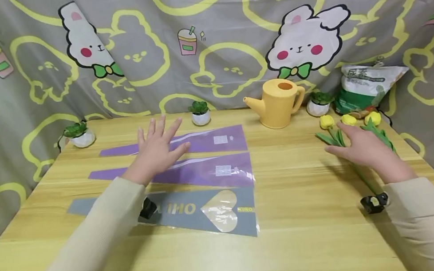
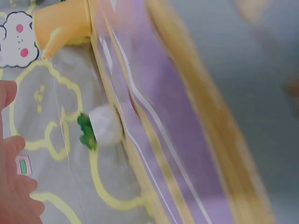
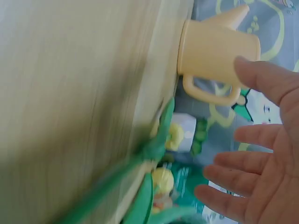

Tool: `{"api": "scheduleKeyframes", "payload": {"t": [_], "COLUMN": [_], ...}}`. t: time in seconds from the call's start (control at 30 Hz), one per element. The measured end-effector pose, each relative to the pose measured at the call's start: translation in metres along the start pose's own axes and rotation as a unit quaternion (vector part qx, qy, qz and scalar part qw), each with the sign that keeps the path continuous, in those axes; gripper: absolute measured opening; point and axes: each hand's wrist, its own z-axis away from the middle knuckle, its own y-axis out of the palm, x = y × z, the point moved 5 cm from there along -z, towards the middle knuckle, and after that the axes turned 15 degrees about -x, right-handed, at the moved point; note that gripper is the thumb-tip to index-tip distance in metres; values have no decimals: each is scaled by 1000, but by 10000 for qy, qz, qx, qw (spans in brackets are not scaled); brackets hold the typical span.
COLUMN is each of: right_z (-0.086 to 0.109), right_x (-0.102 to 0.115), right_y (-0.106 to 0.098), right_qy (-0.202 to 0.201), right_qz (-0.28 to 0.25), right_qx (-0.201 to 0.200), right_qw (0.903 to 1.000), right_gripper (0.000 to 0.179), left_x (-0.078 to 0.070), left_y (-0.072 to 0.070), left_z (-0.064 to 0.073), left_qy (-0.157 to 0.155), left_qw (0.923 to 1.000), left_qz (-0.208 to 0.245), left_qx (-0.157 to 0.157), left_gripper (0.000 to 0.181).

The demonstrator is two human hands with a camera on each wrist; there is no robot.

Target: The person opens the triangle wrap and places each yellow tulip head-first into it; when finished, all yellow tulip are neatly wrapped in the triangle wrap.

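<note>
My left hand [image 1: 156, 149] hovers with fingers spread over two long tapering purple wrapping sleeves, the farther one [image 1: 237, 133] and the nearer one [image 1: 198, 171]. A grey sleeve [image 1: 188, 223] with a heart-shaped window lies closest, partly covered by the left forearm. On the right, my right hand [image 1: 367, 147] is held over several yellow artificial tulips [image 1: 326, 122] with green leaves and stems, hiding part of them. The right wrist view shows the right hand's fingers [image 3: 233, 179] extended, with nothing gripped. Only the fingertips [image 2: 25, 184] of the left hand appear in the left wrist view.
A yellow watering can [image 1: 276, 106] stands at the back of the wooden table [image 1: 300, 233]. Small white-potted plants stand at the left [image 1: 82, 137], centre [image 1: 200, 117] and right [image 1: 318, 108]. A green-and-white bag [image 1: 362, 87] leans by the patterned curtain [image 1: 225, 27].
</note>
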Motion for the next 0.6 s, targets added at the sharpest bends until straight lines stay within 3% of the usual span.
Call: {"api": "scheduleKeyframes", "payload": {"t": [0.13,0.37,0.6], "right_z": [5,11,25], "right_x": [-18,-38,-52], "right_y": [-5,-3,2], "right_qy": [108,80,227], "right_qz": [85,-136,-618], "right_qx": [255,560,995], "right_qw": [9996,9983,9929], "right_gripper": [93,85,84], "left_x": [-19,-41,-60], "left_y": [3,11,27], "left_z": [-14,-37,-57], "left_qy": [249,609,659], "left_qw": [9984,9890,9839], "left_qz": [495,1237,1617], "left_qx": [-112,-533,-393], "left_gripper": [68,56,50]}}
